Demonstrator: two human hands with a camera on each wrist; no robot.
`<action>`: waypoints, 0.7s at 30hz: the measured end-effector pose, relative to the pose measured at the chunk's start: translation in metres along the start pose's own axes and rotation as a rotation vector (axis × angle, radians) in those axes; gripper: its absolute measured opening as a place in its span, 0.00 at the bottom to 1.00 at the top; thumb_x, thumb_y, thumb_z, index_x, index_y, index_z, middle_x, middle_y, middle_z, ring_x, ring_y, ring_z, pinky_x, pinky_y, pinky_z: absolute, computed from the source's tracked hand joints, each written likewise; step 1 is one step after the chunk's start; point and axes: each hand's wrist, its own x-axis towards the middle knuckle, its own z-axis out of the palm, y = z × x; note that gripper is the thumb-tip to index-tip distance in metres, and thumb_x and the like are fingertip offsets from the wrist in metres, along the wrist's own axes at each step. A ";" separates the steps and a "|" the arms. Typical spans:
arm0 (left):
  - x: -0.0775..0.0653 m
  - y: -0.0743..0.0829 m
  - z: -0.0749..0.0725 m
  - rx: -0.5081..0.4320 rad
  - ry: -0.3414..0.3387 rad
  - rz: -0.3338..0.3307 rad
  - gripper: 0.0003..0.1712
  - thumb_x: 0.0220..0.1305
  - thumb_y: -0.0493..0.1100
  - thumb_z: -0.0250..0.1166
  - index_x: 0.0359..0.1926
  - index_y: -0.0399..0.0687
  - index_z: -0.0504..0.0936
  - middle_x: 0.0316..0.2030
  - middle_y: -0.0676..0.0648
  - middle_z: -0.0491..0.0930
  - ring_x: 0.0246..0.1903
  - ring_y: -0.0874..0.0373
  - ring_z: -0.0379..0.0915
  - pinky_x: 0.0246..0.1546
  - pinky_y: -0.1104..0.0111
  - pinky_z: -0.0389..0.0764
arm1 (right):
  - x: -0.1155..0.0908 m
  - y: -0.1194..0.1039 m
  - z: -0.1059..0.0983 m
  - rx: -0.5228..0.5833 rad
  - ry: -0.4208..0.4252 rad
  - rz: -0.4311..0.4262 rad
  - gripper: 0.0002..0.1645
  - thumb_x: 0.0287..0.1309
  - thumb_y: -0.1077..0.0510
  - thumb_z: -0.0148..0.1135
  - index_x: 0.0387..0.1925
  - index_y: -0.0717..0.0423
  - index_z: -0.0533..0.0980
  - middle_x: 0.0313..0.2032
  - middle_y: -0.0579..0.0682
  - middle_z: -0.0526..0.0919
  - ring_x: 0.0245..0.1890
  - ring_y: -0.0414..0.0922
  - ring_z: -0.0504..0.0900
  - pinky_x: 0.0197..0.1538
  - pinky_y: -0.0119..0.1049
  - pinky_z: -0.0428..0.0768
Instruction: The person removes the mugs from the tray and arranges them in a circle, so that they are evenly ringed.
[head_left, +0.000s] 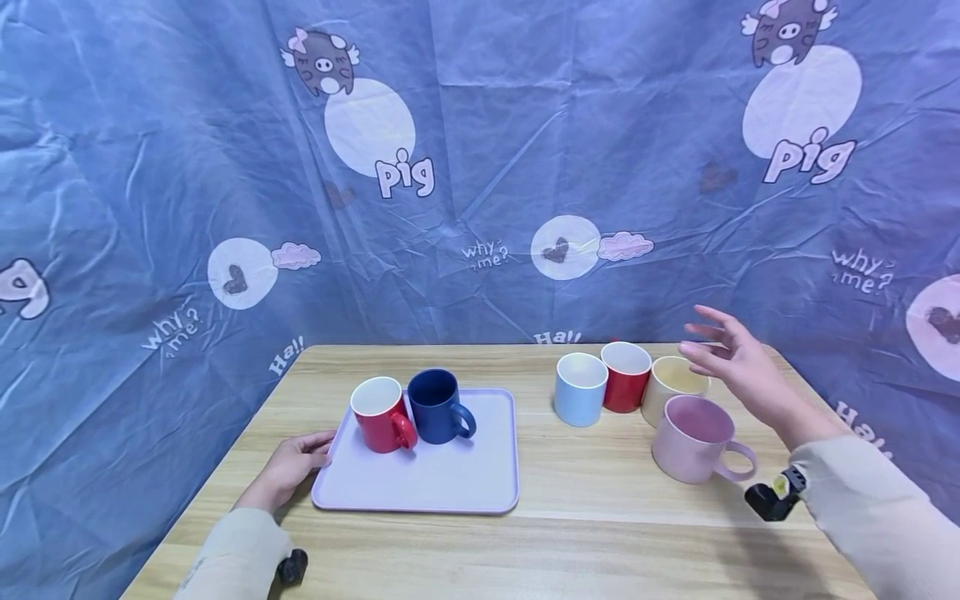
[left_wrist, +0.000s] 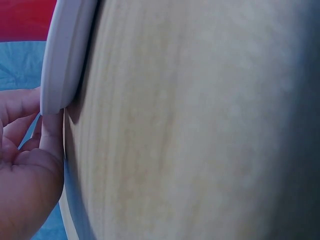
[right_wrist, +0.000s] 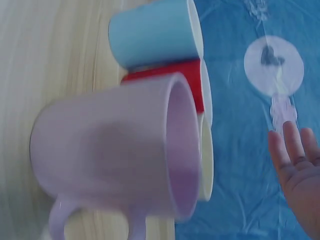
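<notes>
My left hand (head_left: pixel 288 468) grips the left edge of a pale lilac tray (head_left: pixel 420 492), its fingertips at the rim (left_wrist: pixel 62 65) in the left wrist view. On the tray stand a red mug (head_left: pixel 377 425) and a dark blue mug (head_left: pixel 433 417), both upright. My right hand (head_left: pixel 738 367) hovers with fingers apart above the group of mugs at the right and holds nothing. Nearest to it are a pink mug (head_left: pixel 690 446) and a cream mug (head_left: pixel 660 396). Beside them stand a second red mug (head_left: pixel 624 390) and a light blue mug (head_left: pixel 580 396).
The wooden table (head_left: pixel 570 542) carries everything. A blue printed cloth (head_left: pixel 487 167) hangs behind its far edge. The pink mug's handle (head_left: pixel 742 462) points right, below the right forearm.
</notes>
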 end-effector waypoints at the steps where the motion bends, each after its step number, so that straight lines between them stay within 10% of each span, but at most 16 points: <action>1: 0.000 0.000 0.000 -0.001 -0.002 0.001 0.29 0.56 0.22 0.56 0.60 0.18 0.64 0.56 0.25 0.69 0.57 0.39 0.67 0.50 0.65 0.78 | 0.001 -0.001 0.004 0.010 -0.004 0.001 0.39 0.66 0.62 0.55 0.72 0.57 0.49 0.52 0.38 0.68 0.44 0.28 0.77 0.42 0.27 0.81; 12: 0.001 -0.002 -0.001 -0.008 -0.009 0.002 0.29 0.56 0.22 0.56 0.60 0.18 0.63 0.57 0.25 0.68 0.58 0.39 0.67 0.51 0.64 0.78 | 0.014 -0.014 0.050 0.079 -0.100 0.014 0.38 0.64 0.62 0.57 0.70 0.64 0.51 0.59 0.71 0.65 0.43 0.32 0.79 0.43 0.35 0.83; 21: 0.002 -0.001 0.000 -0.009 0.000 -0.012 0.29 0.56 0.22 0.56 0.61 0.18 0.63 0.57 0.25 0.68 0.58 0.37 0.66 0.52 0.63 0.77 | 0.018 -0.015 0.088 0.169 -0.192 0.133 0.41 0.62 0.59 0.61 0.71 0.60 0.52 0.62 0.69 0.63 0.56 0.58 0.72 0.48 0.41 0.81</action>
